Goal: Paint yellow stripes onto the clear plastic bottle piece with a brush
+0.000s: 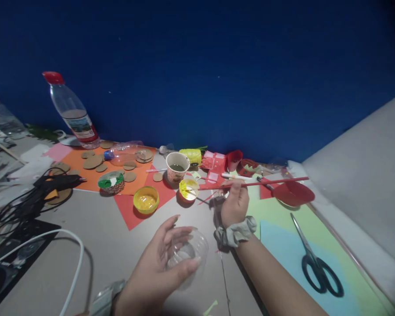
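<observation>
My left hand (161,263) curls around a clear plastic cup piece (187,254) near the table's front edge. My right hand (234,205), with a grey scrunchie (237,232) on the wrist, pinches a long red paintbrush (270,182) that lies level. Its tip reaches into a small cup of yellow paint (188,189). A paper cup of murky water (177,166) stands just behind that paint cup.
A yellow bowl (145,199), a green paint lid (111,182), cardboard discs on orange paper (92,162), a tilted bottle (73,112), a black glue gun (57,182) with cables, a red bowl (292,193) and scissors (316,259) on coloured paper lie about. A blue wall stands behind.
</observation>
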`<action>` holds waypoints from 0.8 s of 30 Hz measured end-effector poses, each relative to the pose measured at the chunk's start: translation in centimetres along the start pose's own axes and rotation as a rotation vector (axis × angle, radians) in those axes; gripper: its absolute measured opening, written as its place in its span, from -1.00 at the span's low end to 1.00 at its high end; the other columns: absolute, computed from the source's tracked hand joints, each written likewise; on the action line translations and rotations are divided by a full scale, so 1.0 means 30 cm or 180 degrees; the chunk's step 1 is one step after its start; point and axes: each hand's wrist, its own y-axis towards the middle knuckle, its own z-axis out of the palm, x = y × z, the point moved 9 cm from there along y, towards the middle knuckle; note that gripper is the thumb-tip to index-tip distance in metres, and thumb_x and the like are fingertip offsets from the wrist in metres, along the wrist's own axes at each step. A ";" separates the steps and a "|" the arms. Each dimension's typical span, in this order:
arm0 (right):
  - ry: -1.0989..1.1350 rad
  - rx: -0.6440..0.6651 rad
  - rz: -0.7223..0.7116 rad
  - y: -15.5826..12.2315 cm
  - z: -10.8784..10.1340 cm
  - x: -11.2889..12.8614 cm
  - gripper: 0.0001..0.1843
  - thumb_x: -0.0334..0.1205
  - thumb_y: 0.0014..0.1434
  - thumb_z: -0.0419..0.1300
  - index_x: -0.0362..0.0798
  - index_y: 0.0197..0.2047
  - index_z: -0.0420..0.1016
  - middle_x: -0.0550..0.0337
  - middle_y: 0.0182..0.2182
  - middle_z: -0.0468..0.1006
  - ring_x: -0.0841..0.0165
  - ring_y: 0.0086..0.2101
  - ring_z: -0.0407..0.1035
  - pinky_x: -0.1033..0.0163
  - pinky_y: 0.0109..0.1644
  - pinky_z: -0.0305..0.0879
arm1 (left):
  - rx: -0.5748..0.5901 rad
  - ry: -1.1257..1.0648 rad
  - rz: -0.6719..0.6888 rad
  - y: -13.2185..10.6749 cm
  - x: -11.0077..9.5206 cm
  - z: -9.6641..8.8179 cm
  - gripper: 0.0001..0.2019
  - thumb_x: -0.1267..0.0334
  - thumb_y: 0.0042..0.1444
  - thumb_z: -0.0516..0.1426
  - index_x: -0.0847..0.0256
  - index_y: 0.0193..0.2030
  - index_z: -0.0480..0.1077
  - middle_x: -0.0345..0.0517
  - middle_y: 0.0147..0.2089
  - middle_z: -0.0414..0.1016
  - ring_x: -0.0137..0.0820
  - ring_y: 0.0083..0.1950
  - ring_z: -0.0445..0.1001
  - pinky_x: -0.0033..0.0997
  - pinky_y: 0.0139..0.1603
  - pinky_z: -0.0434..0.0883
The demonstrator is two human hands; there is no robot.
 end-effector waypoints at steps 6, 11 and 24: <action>0.0079 0.0007 0.0064 -0.002 0.005 -0.001 -0.55 0.12 0.25 -0.08 -0.05 -0.40 0.35 0.30 -0.61 0.35 0.41 -0.55 0.27 0.26 -0.37 0.19 | -0.0995 -0.0003 -0.0723 -0.127 0.026 -0.163 -0.15 0.04 -0.20 0.35 0.24 0.23 0.13 0.21 0.08 0.45 -0.04 0.11 0.41 -0.06 0.18 0.26; 0.0105 0.0023 0.0056 -0.001 0.008 0.015 -0.54 0.14 0.25 -0.08 -0.05 -0.41 0.35 0.31 -0.62 0.34 0.42 -0.57 0.25 0.27 -0.40 0.18 | -0.1478 -0.0151 -0.0702 -0.189 -0.037 -0.230 -0.06 0.08 -0.18 0.35 0.11 0.33 0.02 0.06 0.09 0.48 -0.13 0.17 0.39 -0.20 0.24 0.22; 0.0138 0.0062 0.0052 0.000 0.012 0.025 -0.53 0.14 0.24 -0.07 -0.07 -0.42 0.36 0.32 -0.62 0.33 0.44 -0.57 0.25 0.30 -0.43 0.18 | -0.1229 -0.0129 -0.0740 -0.151 -0.066 -0.168 -0.05 0.07 -0.06 0.28 0.09 0.40 -0.15 0.08 0.11 0.45 -0.10 0.18 0.37 0.00 0.32 0.04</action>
